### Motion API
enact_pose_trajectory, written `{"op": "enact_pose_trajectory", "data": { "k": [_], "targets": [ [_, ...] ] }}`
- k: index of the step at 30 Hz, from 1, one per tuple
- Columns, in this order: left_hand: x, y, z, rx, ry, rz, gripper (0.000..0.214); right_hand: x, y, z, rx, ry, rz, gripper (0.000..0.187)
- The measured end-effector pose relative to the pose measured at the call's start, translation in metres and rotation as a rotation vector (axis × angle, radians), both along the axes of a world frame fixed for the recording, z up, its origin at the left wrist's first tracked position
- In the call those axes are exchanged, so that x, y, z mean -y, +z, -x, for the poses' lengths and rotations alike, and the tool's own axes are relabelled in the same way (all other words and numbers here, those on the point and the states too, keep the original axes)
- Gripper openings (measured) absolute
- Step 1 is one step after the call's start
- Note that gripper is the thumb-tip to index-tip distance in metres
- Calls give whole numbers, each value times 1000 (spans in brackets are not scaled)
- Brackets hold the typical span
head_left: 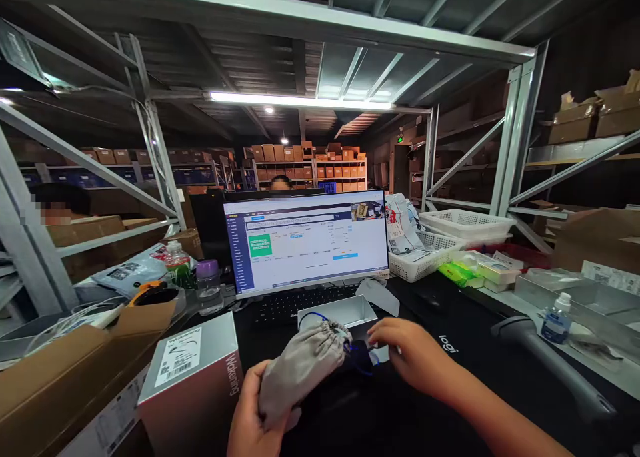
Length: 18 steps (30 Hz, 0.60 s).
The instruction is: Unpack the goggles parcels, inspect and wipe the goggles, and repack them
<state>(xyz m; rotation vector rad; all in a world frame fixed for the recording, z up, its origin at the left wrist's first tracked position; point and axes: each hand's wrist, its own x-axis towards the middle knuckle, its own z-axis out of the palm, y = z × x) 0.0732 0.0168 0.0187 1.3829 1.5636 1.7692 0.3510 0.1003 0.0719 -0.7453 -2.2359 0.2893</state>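
My left hand is wrapped around a grey cloth drawstring pouch that tilts up to the right. The gathered mouth of the pouch looks drawn in, and a blue cord hangs from it over a small dark item. Just right of the mouth is my right hand, its fingers bent and apart, with nothing plainly held. Behind the pouch lies an open, shallow white box tray. Left of my left hand stands a grey and white carton printed "Wakening", with a label on its top.
A monitor and a keyboard stand ahead. On the right are a barcode scanner, a small blue bottle and white baskets. An open cardboard box is at the left. Two other people are partly visible beyond the desk.
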Motion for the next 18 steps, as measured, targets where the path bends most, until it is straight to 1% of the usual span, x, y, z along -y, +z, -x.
{"op": "enact_pose_trajectory", "data": {
  "k": [1,2,3,5,7,9,11,13,15,18],
  "targets": [
    [-1,-3,3,-63,-15,-12,44,0,2,-1,-65,-54,-14,41],
    [-2,-5,6,-126,-27,-29,42,2,4,-2,-134,-71,-22,36],
    [-4,-7,9,-187,-32,-53,41,4,6,-2,-192,-45,-15,32],
    [-5,-10,11,-296,-19,-107,38,12,7,2,-254,105,51,27],
    [-5,-11,10,-394,10,-156,36,20,4,10,-285,254,150,25],
    [-3,-11,7,-487,33,-197,32,24,-4,18,-319,299,196,26],
    [1,-9,4,-568,21,-232,32,25,-13,25,-385,256,134,26],
    [4,-7,2,-682,-7,-273,39,24,-19,29,-468,169,15,25],
    [8,-3,0,-838,-22,-344,47,25,-23,32,-545,101,-77,28],
    [13,6,-6,-1023,30,-450,49,33,-28,35,-594,55,-180,30]
  ]
}}
